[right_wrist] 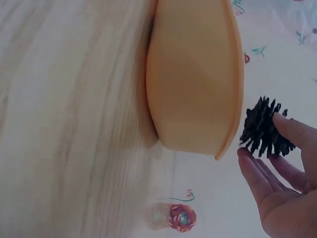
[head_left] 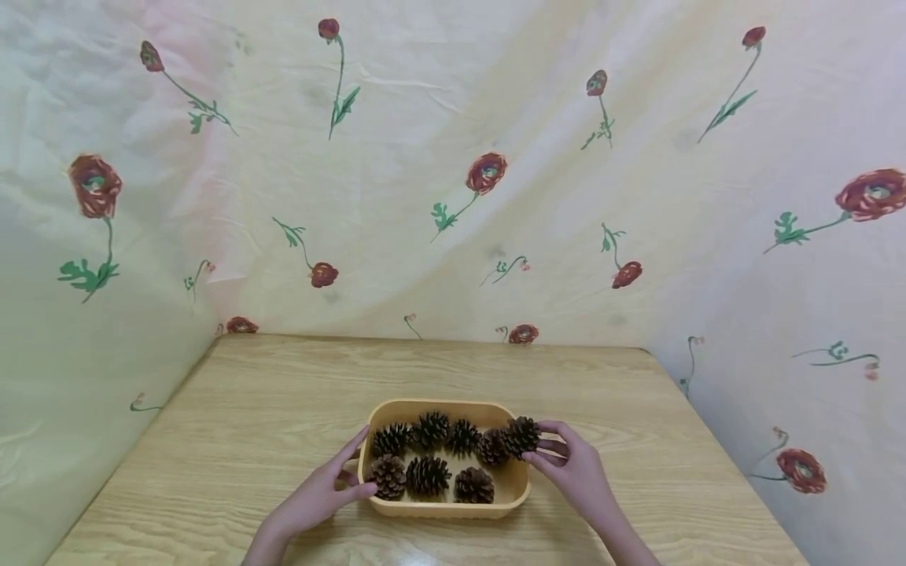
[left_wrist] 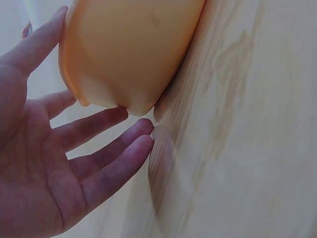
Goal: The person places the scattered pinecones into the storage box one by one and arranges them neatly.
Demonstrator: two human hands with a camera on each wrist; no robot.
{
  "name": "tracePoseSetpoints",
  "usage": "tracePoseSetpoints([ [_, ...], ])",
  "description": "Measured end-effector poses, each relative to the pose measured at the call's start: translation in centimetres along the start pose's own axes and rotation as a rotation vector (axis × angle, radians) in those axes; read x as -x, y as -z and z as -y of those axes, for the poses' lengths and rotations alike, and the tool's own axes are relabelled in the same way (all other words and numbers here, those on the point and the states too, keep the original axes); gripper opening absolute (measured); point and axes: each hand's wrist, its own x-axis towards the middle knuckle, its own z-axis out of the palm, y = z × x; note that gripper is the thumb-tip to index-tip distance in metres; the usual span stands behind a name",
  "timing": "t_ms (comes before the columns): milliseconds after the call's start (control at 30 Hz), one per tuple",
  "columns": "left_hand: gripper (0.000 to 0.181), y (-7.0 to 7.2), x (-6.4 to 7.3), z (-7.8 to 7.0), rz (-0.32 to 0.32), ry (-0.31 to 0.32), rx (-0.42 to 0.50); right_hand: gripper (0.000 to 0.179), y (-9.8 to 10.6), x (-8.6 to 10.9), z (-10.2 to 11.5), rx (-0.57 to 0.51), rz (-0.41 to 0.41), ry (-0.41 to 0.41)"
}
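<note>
A yellow-orange plastic tray (head_left: 446,509) with rounded corners stands on the wooden table, several brown pine cones (head_left: 428,475) lying inside it. At its left end my left hand (head_left: 322,491) holds the rim between thumb and index finger; the left wrist view shows the middle fingertip (left_wrist: 121,113) against the tray's outer wall, the other two fingers apart from it. Over the right rim, my right hand (head_left: 569,464) pinches one pine cone (head_left: 521,437) between thumb and fingers. That same pine cone (right_wrist: 266,128) appears above rim height in the right wrist view.
The light wood-grain table (head_left: 283,393) extends around the tray on all sides. Behind it and at both sides hangs pale cloth (head_left: 396,196) printed with red flowers and green stems, meeting the table's edges.
</note>
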Motion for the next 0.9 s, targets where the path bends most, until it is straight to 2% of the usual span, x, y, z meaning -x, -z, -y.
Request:
tracePoseSetpoints([
  [133, 0.088, -0.02, -0.06, 0.0, -0.003, -0.001, 0.007, 0.042, -0.36, 0.38, 0.14, 0.006, -0.013, 0.075],
  [267, 0.088, -0.04, -0.11, 0.0, 0.0, 0.005, 0.018, 0.043, -0.5, 0.74, 0.11, 0.099, 0.016, 0.171],
  [433, 0.088, -0.02, -0.14, 0.08, 0.005, 0.007, 0.019, 0.044, -0.4, 0.92, -0.03, 0.223, 0.089, 0.277],
  [567, 0.087, -0.11, -0.22, 0.13, 0.001, 0.001, 0.022, 0.042, -0.22, 0.88, -0.41, 0.28, 0.141, 0.317],
  [733, 0.086, -0.03, -0.23, -0.04, -0.01, 0.005, 0.031, 0.041, -0.06, 0.82, -0.59, 0.295, 0.174, 0.331],
  [900, 0.086, 0.07, -0.29, -0.22, -0.01, 0.004, 0.04, 0.043, 0.18, 0.6, -0.36, 0.348, 0.217, 0.413],
])
